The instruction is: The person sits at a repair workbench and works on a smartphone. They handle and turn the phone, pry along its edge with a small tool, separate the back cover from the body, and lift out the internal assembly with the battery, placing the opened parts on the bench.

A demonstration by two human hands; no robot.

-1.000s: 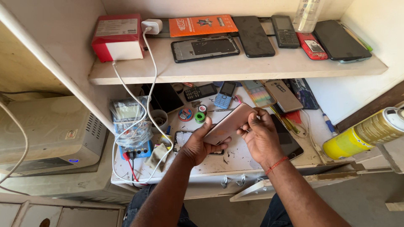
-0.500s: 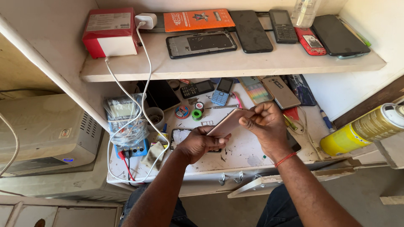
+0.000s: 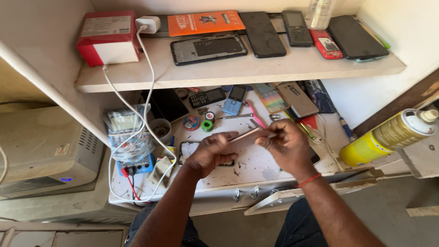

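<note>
Both my hands hold a thin rose-gold phone point(image 3: 247, 136) edge-on over the white worktop point(image 3: 256, 164). My left hand point(image 3: 211, 153) grips its left end with fingers curled over it. My right hand point(image 3: 286, 146), with a red thread at the wrist, pinches its right end. Beneath my left hand lies a dark phone frame point(image 3: 190, 150), partly hidden.
The upper shelf point(image 3: 238, 71) carries a red-and-white box point(image 3: 107, 39), a white charger point(image 3: 148, 23), an orange packet point(image 3: 206, 22) and several phones. On the worktop lie small phones, tape rolls point(image 3: 191, 122), a pink tool point(image 3: 256, 118) and a wired device point(image 3: 130, 137). A yellow spray can point(image 3: 388, 135) lies at the right.
The phone has turned from showing its flat back to lying edge-on between my hands. Both hands sit slightly lower over the worktop, and the view has tilted down a little.
</note>
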